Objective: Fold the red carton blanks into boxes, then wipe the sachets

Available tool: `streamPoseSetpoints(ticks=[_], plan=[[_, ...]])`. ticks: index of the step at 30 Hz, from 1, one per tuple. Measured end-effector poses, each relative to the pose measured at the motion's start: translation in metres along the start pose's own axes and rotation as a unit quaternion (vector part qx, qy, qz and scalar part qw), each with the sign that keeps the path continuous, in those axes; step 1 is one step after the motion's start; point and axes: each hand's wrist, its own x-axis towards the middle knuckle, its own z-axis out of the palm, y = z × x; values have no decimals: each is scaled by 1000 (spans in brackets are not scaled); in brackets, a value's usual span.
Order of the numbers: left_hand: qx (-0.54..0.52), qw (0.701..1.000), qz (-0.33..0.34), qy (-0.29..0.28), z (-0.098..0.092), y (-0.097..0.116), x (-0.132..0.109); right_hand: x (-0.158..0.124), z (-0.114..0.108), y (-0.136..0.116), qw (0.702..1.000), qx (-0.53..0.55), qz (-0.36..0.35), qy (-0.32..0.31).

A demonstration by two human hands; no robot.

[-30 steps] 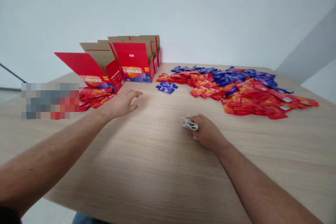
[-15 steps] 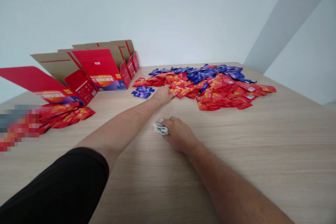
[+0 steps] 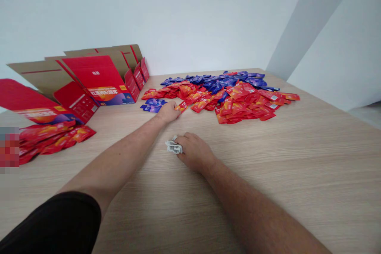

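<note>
**Hands at a table of sachets.** The right hand (image 3: 193,151) is closed over a crumpled white cloth (image 3: 174,146), which rests on the pale wood-grain table (image 3: 282,174). The left hand (image 3: 168,112) lies curled at the near edge of the heap, beside a glossy red-and-orange sachet (image 3: 182,106); whether it grips the sachet cannot be told. Behind it, red sachets (image 3: 235,105) overlap blue-purple sachets (image 3: 220,81). A small group of blue sachets (image 3: 151,107) lies just left of the hand. Open red cartons (image 3: 95,79) with kraft-brown flaps stand farther left, above a loose row of red packets (image 3: 53,139).
</note>
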Motion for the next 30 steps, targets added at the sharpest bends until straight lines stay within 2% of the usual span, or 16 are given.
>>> streamPoseSetpoints(ticks=[3, 6, 7, 10, 11, 14, 18, 21, 25, 28, 30], plan=[[-142, 989, -40, -17, -20, -15, -44, 0, 0, 0, 1000, 3, -7, -1], [-281, 957, -62, -37, -42, -28, -91, 0, 1, 1, 1000, 1, -12, 2], [-345, 935, -72, -41, -49, -32, -106, 0, 1, 1, 1000, 0, -13, 2], [-536, 837, -102, -55, -68, -41, -147, -1, 1, 1, 1000, -4, -12, 8], [-571, 812, -106, -63, -73, -44, -159, -1, 1, 0, 1000, -5, -11, 11], [-609, 779, -117, -96, -79, -49, -190, -2, 2, 0, 1000, -6, -8, 25], [-643, 734, -166, -145, -67, -51, -212, -2, 5, 1, 999, 2, -16, 47], [-643, 725, -202, -138, -49, -48, -216, -1, 5, 5, 996, 15, -22, 81], [-606, 763, -199, -103, -29, -41, -219, -5, 1, 0, 984, 27, -18, 175], [-609, 765, -186, -100, -20, -36, -222, -14, 4, -24, 975, 35, -57, 212], [-630, 749, -174, -106, -15, -32, -223, -23, 10, -47, 974, 41, -103, 199]])
